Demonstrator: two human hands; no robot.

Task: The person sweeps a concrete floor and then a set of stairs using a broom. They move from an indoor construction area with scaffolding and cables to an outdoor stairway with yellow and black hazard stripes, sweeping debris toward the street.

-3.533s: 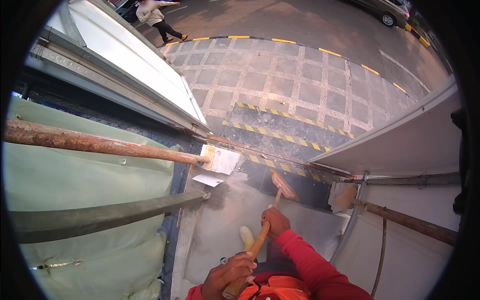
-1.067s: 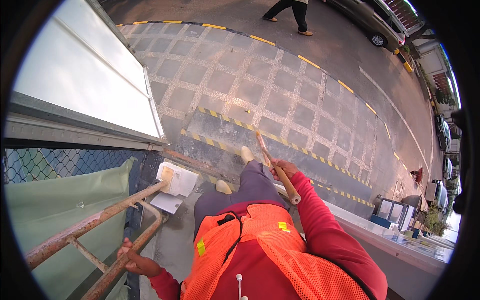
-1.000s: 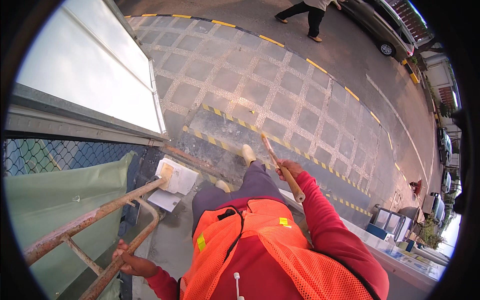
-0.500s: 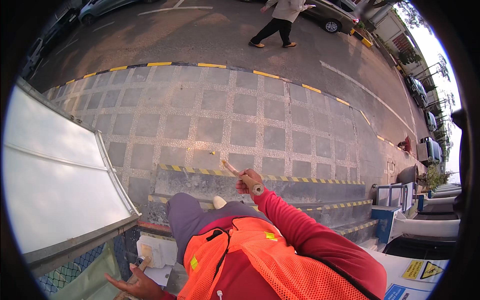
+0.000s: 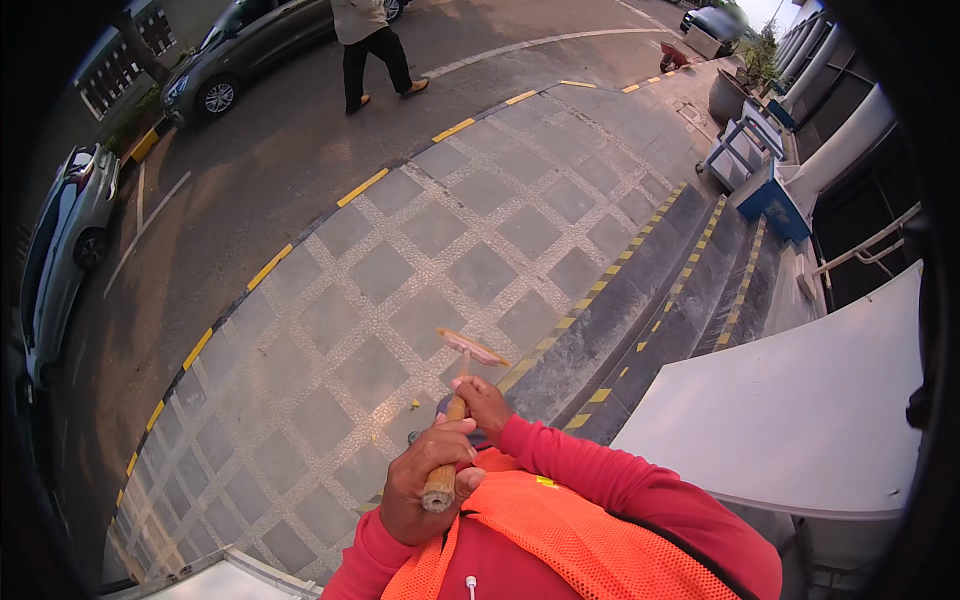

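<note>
Both my hands are closed around one short tool with a thick wooden handle [image 5: 438, 492]. Lower on the handle is my left hand [image 5: 425, 478], its fingers wrapped over the wood near the butt end. My right hand [image 5: 484, 408] grips farther up, close to the narrow neck. A long, thin, pinkish-orange head [image 5: 474, 347] sits crosswise at the far end, held above the paving. I cannot tell its exact kind. An orange mesh vest [image 5: 540, 510] and red sleeves cover my body and arms.
Steps [image 5: 630, 340] with yellow-black edge stripes lie to the right, beside a white panel [image 5: 790, 390]. Tiled paving [image 5: 390, 270] stretches ahead to a yellow-black kerb [image 5: 270, 266]. Beyond, a person [image 5: 372, 50] walks on the road near parked cars [image 5: 225, 75].
My left hand, apart at lower left before, now grips the handle beside my right hand. The tool's head now shows crosswise. My view has swung right, toward the steps and white panel.
</note>
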